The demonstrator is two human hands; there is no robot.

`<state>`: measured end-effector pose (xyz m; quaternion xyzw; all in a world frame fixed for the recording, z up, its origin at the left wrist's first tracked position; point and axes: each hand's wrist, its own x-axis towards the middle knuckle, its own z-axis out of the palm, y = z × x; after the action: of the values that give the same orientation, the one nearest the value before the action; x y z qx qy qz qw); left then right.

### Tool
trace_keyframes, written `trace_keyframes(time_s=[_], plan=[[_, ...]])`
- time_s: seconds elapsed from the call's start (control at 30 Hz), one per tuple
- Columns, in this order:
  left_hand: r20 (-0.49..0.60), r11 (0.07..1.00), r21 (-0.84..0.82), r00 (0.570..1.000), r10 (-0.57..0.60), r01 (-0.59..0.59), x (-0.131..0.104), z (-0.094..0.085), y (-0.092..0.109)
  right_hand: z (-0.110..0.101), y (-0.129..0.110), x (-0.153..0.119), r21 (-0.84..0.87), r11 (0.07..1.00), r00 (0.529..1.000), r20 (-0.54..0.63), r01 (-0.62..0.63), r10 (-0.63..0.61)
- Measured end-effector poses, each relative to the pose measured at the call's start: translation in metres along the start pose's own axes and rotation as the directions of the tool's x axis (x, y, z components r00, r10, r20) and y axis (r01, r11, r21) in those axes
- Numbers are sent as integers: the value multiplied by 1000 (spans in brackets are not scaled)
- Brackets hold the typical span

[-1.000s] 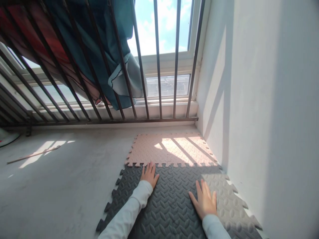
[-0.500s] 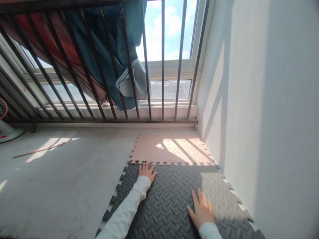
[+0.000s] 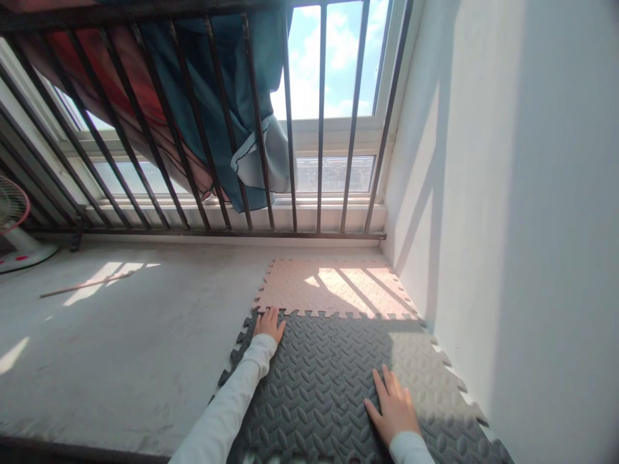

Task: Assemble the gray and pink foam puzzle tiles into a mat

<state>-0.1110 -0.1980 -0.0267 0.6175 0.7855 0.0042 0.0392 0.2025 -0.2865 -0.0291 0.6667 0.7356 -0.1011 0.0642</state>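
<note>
My left hand [image 3: 268, 325] lies on the far left corner of a dark grey foam floor mat [image 3: 333, 380], close to its joint with a pink foam mat [image 3: 294, 287]. Its fingers are stretched out and reach the seam. Flat on the right part of the grey mat rests my right hand [image 3: 395, 406], fingers spread, holding nothing. Both mats have toothed, puzzle-like edges and a raised tread pattern. Sunlight falls in stripes across the pink mat.
A white wall [image 3: 483, 225] runs along the right side of the mats. Behind them stands a dark metal railing [image 3: 290, 237] with red and teal cloth [image 3: 217, 96] at the window. On the left floor are a thin stick [image 3: 87, 284] and a fan [image 3: 19, 248].
My left hand has slid left along the seam toward the grey mat's corner. My right hand keeps its place on the mat. The view has shifted slightly.
</note>
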Motion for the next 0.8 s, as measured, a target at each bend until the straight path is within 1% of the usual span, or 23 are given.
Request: trace_keyframes(time_s=[0.07,0.17,0.27,0.47,0.6,0.7,0.77,0.8], plan=[[25,1000,-2,999,23,-22,0,9,-8,0,0,0,-9,1000,1000,2,-6,6],[-3,999,12,999,44,-43,1,14,-12,-3,-3,-1,-24,999,1000,16,-22,22],[-37,998,48,998,53,-52,3,13,-10,-9,-7,-2,-33,999,999,37,-38,39],[6,996,77,999,41,-42,0,8,-7,-17,-8,-6,-56,998,995,91,-42,47],[61,996,76,997,42,-46,-1,5,-8,-13,1,-6,-20,1000,996,84,1,1],[126,994,76,990,63,-73,1,3,-15,-4,7,-4,7,1000,998,50,29,-29],[116,994,85,991,64,-75,2,4,-23,1,9,-2,18,999,999,14,39,-39],[94,995,88,994,48,-56,2,6,-28,3,9,-1,23,999,999,0,42,-42]])
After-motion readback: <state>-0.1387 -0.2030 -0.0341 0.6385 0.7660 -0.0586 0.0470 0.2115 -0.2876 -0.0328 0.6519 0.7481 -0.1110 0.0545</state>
